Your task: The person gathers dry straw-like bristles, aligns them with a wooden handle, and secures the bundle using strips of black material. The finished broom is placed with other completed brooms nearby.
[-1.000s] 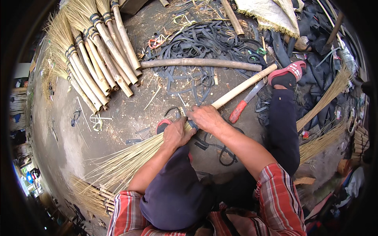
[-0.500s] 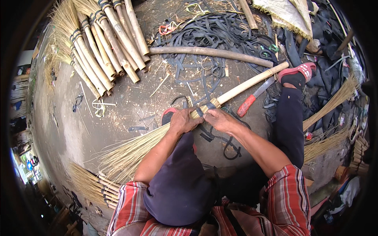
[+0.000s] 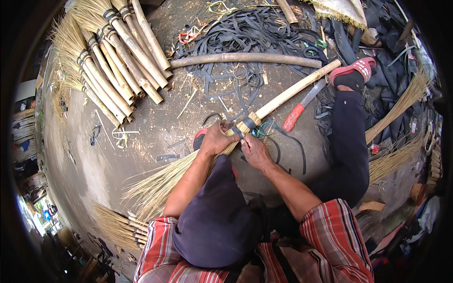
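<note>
A stick broom lies slantwise before me, its pale wooden handle running up to my right foot and its bristles fanning to the lower left. My left hand is closed round the bound bristle bundle just below the binding. A black rubber strip circles the bristles near the handle, with a second wrap beside my fingers. My right hand is pinched at that lower wrap, apparently on the strip's end; the fingertips are partly hidden. A loose strip end trails on the ground to its right.
A knife with a red grip lies right of the handle. Finished brooms are stacked at the upper left. A wooden pole lies across, before a heap of black strips. More brooms lie at lower left and right.
My right hand has swung in below the binding, and its forearm has drawn closer. The strip's loose end now stretches to the right. My left hand stays on the bristles.
</note>
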Available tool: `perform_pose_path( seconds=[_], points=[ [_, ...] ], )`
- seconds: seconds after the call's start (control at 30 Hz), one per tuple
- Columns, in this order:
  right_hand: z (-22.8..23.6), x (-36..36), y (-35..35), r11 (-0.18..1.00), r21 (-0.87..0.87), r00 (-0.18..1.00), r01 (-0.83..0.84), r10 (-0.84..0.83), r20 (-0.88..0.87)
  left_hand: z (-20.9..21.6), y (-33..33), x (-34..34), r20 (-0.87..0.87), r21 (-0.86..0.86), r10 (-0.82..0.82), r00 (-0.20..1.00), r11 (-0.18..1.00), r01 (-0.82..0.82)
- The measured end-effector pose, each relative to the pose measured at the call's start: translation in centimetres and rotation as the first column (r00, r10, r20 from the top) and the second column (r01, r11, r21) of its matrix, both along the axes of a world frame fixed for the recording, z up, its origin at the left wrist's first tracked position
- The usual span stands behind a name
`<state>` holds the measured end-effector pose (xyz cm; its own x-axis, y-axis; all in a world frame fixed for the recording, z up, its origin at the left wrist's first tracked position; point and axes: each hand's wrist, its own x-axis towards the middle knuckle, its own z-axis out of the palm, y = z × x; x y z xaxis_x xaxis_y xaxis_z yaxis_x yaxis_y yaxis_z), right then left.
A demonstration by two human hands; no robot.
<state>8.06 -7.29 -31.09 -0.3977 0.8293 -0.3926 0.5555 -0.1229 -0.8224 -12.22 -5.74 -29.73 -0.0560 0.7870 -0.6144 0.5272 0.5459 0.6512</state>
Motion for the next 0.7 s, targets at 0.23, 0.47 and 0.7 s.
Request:
perform_pose_path(
  seconds=[0.23, 0.47, 0.7],
  points=[
    [1.0, -0.9, -1.1, 0.97, 0.169, 0.984, 0.173, -0.179, 0.022, 2.1, 0.8, 1.1, -0.232, 0.002, -0.17, 0.958, 0.984, 0.175],
    [1.6, -3.6, -2.3, 0.916, 0.212, 0.918, 0.341, -0.374, 0.136, 2.0, 0.7, 1.1, -0.272, 0.016, -0.218, 0.938, 0.973, 0.231],
    [1.0, -3.0, -0.8, 0.903, 0.36, 0.922, 0.236, -0.325, 0.212, 2.6, 0.9, 1.2, -0.273, -0.019, -0.265, 0.925, 0.963, 0.27]
  ],
)
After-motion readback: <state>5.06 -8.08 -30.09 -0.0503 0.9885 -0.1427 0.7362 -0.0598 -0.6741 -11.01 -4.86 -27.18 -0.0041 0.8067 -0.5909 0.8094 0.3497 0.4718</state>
